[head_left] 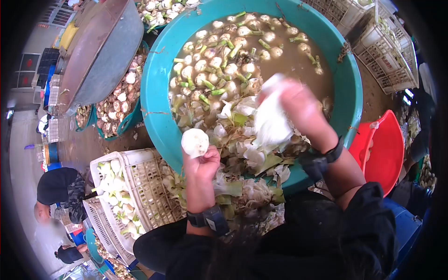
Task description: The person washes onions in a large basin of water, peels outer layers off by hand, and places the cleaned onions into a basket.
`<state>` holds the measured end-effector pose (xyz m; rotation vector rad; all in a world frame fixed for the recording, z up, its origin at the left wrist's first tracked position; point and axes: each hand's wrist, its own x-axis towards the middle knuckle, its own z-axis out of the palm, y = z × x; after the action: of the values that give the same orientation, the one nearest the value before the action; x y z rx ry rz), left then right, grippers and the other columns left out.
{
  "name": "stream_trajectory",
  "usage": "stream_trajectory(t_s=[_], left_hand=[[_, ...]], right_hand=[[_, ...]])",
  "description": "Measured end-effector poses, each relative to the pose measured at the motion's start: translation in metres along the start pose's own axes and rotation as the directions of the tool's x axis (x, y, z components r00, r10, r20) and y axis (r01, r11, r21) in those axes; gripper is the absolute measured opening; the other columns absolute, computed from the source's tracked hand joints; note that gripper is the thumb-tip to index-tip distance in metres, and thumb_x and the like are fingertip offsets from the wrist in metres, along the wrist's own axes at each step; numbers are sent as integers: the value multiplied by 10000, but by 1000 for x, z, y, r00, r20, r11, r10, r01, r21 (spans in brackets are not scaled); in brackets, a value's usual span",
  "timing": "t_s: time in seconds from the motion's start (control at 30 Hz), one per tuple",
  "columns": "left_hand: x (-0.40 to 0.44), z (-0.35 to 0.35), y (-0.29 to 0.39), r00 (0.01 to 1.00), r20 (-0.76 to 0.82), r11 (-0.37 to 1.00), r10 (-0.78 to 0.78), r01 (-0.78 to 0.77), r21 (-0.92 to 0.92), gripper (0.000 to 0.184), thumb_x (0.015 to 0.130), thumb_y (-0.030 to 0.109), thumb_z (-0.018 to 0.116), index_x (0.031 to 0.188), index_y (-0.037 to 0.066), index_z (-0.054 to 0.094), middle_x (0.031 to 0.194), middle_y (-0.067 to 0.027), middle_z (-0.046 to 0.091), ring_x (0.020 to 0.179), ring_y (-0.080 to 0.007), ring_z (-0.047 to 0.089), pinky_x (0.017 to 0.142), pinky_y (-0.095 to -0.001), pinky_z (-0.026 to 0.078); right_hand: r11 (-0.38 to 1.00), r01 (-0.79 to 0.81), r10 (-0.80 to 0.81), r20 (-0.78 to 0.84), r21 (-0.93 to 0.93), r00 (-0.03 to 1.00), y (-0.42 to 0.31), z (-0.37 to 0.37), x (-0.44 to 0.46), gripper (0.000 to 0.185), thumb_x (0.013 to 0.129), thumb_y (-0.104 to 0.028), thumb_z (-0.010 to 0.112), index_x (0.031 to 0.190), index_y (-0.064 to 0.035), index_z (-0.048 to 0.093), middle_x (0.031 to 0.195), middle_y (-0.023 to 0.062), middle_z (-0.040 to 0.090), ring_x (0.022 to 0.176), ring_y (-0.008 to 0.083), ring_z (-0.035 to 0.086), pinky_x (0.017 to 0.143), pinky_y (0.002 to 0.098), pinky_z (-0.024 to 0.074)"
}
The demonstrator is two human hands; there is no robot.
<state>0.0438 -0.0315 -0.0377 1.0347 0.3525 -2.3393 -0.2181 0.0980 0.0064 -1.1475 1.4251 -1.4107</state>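
Note:
My left hand is closed around a round white garlic bulb, held up at the near rim of a big teal tub. Over the tub my right hand is smeared by motion, its fingers closed on white garlic skin that hangs below it; its exact shape is blurred. Below both hands lies a heap of loose peel. Garlic bulbs with short green stems float in the tub's murky brown water.
A white crate of trimmed garlic stands to the left of the tub. Further left are teal baskets of unpeeled garlic and a metal wheelbarrow. A red basin and white crates sit right. Another person works far left.

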Motion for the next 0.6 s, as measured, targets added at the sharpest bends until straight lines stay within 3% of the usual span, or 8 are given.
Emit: stream_trajectory(t_s=[0.03, 0.07, 0.27, 0.37, 0.47, 0.5, 0.53, 0.6], left_hand=[[-4, 4, -5, 1000, 0, 1000, -4, 4, 2, 205, 798, 322, 551, 818, 120, 568, 718, 6, 577, 566, -111, 496, 409, -226, 361], [-10, 14, -13, 995, -53, 987, 89, -81, 138, 223, 812, 341, 524, 824, 122, 568, 714, 8, 576, 565, -111, 498, 405, -227, 359], [-23, 38, -63, 936, -47, 844, 349, -292, 451, 292, 867, 381, 423, 807, 131, 562, 596, 47, 504, 448, -65, 399, 357, -202, 303], [-16, 11, -39, 986, 94, 969, 137, -153, 195, 265, 859, 359, 450, 774, 129, 552, 555, 51, 452, 415, -68, 342, 351, -201, 276], [-24, 8, -17, 986, -18, 985, 164, -163, 65, 226, 830, 331, 505, 757, 121, 545, 569, 31, 458, 413, -81, 327, 354, -198, 268], [-28, 11, -15, 970, -83, 972, 228, -222, 77, 212, 822, 320, 520, 762, 119, 547, 579, 24, 464, 421, -86, 328, 358, -196, 267], [-38, 10, -7, 973, -9, 971, 231, -229, 67, 212, 815, 317, 529, 787, 108, 557, 601, 12, 475, 440, -89, 343, 369, -190, 279], [-55, -12, 37, 917, -18, 917, 398, -398, 25, 236, 789, 335, 562, 775, 100, 544, 597, 21, 463, 456, -74, 359, 381, -191, 298]], right_hand=[[968, -210, 217, 35, -141, 976, -16, 33, 0, 345, 865, -344, 488, 963, -27, 583, 930, 113, 596, 882, 221, 576, 760, 342, 464], [707, 110, -85, 71, -699, 994, 1, 56, -2, 365, 808, -352, 567, 997, -40, 581, 947, 160, 592, 848, 277, 576, 742, 359, 466], [692, 178, -154, 98, -699, 983, -1, 112, 1, 387, 829, -396, 529, 926, -22, 557, 670, 105, 571, 618, 242, 588, 579, 322, 484], [882, -185, 148, 118, 434, 982, -2, 80, 5, 361, 894, -347, 466, 888, 7, 539, 583, 45, 523, 515, 107, 541, 478, 243, 440], [841, -178, 201, 9, 511, 980, -6, 58, 4, 245, 865, -244, 480, 783, -22, 542, 623, 92, 560, 548, 225, 547, 539, 305, 457], [963, -129, 156, 101, -235, 983, -1, 58, -3, 211, 845, -226, 494, 793, -30, 551, 663, 84, 572, 594, 222, 564, 537, 320, 459], [546, 56, 196, 193, -836, 962, 6, 59, -9, 179, 825, -208, 508, 802, -39, 560, 703, 77, 584, 639, 219, 580, 535, 336, 460], [403, 45, 57, 74, -914, 996, 43, 57, -15, 149, 789, -191, 522, 810, -53, 575, 753, 76, 586, 707, 223, 580, 549, 344, 460]])
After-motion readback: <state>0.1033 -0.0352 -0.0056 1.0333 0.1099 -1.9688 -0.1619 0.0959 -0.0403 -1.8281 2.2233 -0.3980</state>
